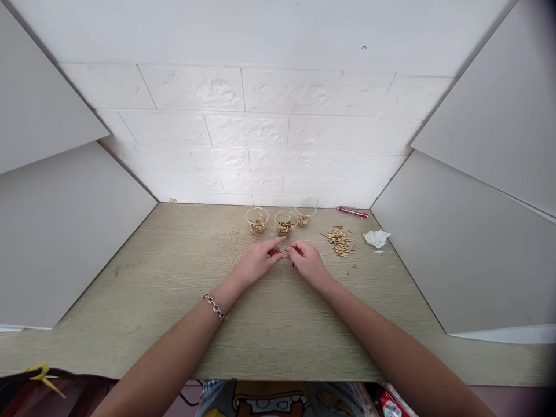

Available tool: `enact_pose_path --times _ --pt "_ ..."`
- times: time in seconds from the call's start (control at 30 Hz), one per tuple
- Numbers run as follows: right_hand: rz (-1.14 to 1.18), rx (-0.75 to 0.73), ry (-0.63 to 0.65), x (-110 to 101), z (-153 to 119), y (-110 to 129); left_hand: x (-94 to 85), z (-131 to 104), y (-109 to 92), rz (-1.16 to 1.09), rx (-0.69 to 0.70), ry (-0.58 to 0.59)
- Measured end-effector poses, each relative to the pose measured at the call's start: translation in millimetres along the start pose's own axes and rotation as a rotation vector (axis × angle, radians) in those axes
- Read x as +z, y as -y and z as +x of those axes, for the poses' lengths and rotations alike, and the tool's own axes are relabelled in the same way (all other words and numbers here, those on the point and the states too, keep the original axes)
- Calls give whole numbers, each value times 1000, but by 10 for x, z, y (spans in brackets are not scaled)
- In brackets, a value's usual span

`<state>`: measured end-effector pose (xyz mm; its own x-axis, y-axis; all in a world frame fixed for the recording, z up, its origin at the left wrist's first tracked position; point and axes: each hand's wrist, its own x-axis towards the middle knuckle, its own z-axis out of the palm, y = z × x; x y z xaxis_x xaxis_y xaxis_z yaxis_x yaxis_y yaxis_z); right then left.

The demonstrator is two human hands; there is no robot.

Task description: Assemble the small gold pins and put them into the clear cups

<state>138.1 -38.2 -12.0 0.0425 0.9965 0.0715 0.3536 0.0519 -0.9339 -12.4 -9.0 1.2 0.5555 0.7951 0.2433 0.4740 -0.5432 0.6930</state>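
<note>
My left hand [259, 260] and my right hand [306, 260] meet over the middle of the table, fingertips almost touching. Thumb and fingers are pinched on each side, with a tiny thin piece between them, too small to name; the left index finger points forward. Just beyond stand three clear plastic cups: the left cup [257, 221] and the right cup [304, 219] hold small copper-gold pieces, while the middle cup [285, 223] holds darker brass-coloured ones. A pile of slim gold pins [339, 241] lies to the right of my right hand.
Tiny gold bits [232, 243] are scattered left of the cups. At the back right lies a red pen-like stick [353, 212], with a crumpled white tissue [376, 238] nearer. A white brick-patterned wall [269, 133] and grey side panels [473, 249] enclose the table [152, 301].
</note>
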Motion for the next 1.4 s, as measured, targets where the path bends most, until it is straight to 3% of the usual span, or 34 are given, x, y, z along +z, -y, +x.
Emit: enact_pose_path --times 0.53,0.83,1.17,1.4 --pt "137 -8 -8 -9 6 4 -35 20 -46 67 -36 -7" --pt "92 -73 168 -111 -12 83 -55 34 -7 -132 -89 25" --pt "127 -59 189 -90 10 9 -31 30 -5 -362 -114 77" --pt "112 -57 218 -108 -7 58 -26 29 4 -397 -137 105"
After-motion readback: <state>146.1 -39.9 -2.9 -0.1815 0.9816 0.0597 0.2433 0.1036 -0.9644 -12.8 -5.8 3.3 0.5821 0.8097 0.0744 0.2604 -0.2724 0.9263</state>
